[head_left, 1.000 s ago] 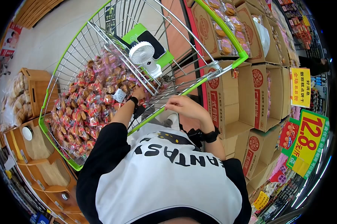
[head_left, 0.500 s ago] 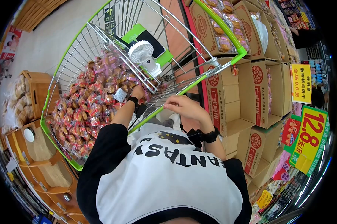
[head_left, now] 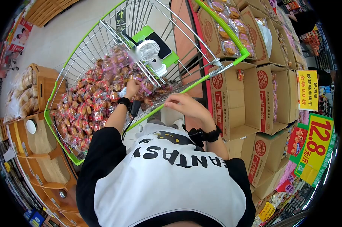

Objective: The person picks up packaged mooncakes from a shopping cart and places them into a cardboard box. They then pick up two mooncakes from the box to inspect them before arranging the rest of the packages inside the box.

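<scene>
A large heap of small wrapped mooncakes fills the near end of the shopping cart. My left hand is down in the heap, at the border between red-wrapped and purple-wrapped pieces. Its fingers look curled, but their tips are hidden among the wrappers, so I cannot tell what they hold. A white label peeks out beside it. Over the cart's green rail, my right hand hangs with loosely bent fingers, thumb apart from them, and nothing in it. Each wrist wears a black strap.
A white handheld fan and a dark-screened phone sit on the cart's green seat panel. Cardboard mooncake boxes line the right side, with yellow price signs. Wooden shelves with bagged bread stand left. Another person's dark sleeve shows far right.
My left hand has shifted left within the heap and now partly covers the white label. My right hand stays by the rail. The whole view has tilted slightly.
</scene>
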### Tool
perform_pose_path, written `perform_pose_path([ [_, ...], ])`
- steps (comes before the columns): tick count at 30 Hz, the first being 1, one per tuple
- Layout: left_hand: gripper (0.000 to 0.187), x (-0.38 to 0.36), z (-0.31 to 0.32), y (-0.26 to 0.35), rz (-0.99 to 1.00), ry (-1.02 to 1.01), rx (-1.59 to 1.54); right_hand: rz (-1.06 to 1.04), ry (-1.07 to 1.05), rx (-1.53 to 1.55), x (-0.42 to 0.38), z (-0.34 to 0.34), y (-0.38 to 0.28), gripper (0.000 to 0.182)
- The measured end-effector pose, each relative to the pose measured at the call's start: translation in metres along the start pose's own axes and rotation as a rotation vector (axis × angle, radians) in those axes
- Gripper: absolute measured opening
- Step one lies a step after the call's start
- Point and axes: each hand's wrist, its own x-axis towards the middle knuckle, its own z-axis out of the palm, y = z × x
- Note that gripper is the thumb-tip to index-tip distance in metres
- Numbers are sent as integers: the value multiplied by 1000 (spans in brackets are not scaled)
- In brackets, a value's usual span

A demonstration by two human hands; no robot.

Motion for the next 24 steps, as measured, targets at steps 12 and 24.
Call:
perform_pose_path([
  [12, 12, -65, -139, 87, -20, 262, -263, -48, -51, 24, 8, 7, -15, 17],
  [24, 8, -160, -186, 216, 253, 236, -639, -198, 97, 527, 21, 23, -49, 60],
])
